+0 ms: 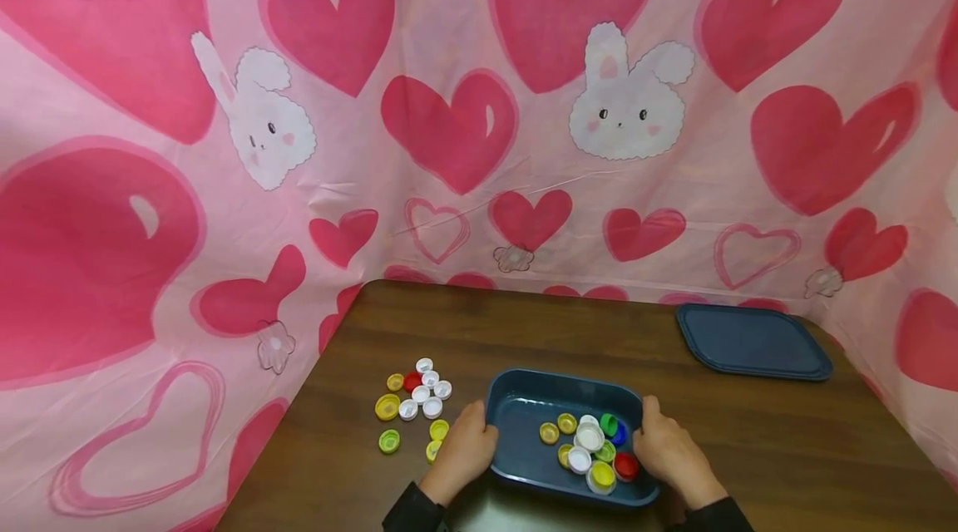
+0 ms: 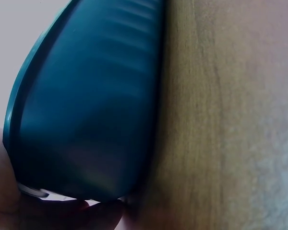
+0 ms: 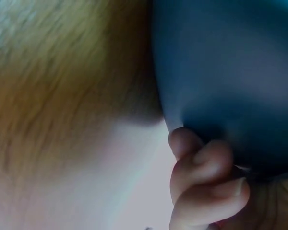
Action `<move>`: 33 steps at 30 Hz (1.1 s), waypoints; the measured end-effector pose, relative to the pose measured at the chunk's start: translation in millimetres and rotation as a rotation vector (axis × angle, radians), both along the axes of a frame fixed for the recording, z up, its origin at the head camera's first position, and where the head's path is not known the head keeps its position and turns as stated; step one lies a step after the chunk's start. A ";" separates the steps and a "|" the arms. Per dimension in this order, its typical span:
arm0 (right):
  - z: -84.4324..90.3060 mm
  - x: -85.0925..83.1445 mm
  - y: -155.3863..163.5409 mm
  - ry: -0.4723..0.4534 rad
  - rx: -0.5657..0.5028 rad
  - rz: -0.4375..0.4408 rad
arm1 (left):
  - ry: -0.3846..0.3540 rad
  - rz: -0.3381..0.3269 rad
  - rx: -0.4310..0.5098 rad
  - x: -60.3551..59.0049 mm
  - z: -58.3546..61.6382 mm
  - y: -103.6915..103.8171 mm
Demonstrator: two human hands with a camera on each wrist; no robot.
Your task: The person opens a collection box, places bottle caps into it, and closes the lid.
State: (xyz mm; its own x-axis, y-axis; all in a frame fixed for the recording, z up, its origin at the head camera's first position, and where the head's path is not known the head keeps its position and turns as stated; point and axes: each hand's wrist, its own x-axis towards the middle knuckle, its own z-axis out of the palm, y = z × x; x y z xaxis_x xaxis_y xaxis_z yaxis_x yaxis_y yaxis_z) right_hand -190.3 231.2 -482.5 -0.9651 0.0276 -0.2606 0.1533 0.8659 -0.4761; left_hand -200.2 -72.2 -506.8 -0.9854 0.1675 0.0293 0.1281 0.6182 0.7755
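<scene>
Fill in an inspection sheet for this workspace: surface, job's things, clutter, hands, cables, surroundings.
Surface: brown wooden table.
Job's things: deep blue tray with mixed-colour bottle caps bunched toward its right side; loose caps on the table, left of it.
Clutter: flat blue piece, lid or tray unclear, near the far right corner.
Hands: left hand grips the deep blue tray's left end, right hand its right.
Cables: nothing seen.
Surroundings: pink cloth printed with hearts and rabbits.
</scene>
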 end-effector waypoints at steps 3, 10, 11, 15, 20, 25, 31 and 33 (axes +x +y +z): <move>0.4 -0.9 0.5 -0.017 0.002 -0.005 | 0.000 -0.015 0.005 -0.8 0.5 -1.4; 0.0 -1.1 -0.7 -0.028 0.003 -0.009 | -0.056 -0.041 0.005 -3.6 7.5 -8.8; 0.1 -0.8 -0.8 -0.020 0.003 -0.004 | -0.062 -0.038 0.008 -3.8 8.5 -10.0; 1.5 -0.1 -0.5 -0.008 0.003 0.005 | -0.062 -0.027 0.027 -5.8 10.9 -16.8; 2.9 -0.6 0.6 -0.023 0.004 0.003 | -0.041 -0.002 0.025 -10.9 16.6 -30.0; 3.2 -0.4 1.0 -0.021 0.008 0.006 | -0.012 0.038 -0.010 -17.7 23.9 -46.0; 2.4 0.0 0.5 -0.012 0.005 0.001 | 0.058 0.099 -0.099 -28.7 31.6 -64.2; 2.7 0.1 0.4 -0.015 0.006 -0.001 | 0.114 0.115 -0.155 -34.0 32.8 -69.4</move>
State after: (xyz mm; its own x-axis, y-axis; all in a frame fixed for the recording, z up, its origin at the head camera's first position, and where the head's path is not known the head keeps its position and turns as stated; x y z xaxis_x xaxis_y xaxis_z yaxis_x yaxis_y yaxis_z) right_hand -190.2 231.6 -479.8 -0.9611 0.0301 -0.2747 0.1612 0.8686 -0.4686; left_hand -234.1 -141.6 -474.0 -0.9901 0.0652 0.1244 0.1312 0.7444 0.6547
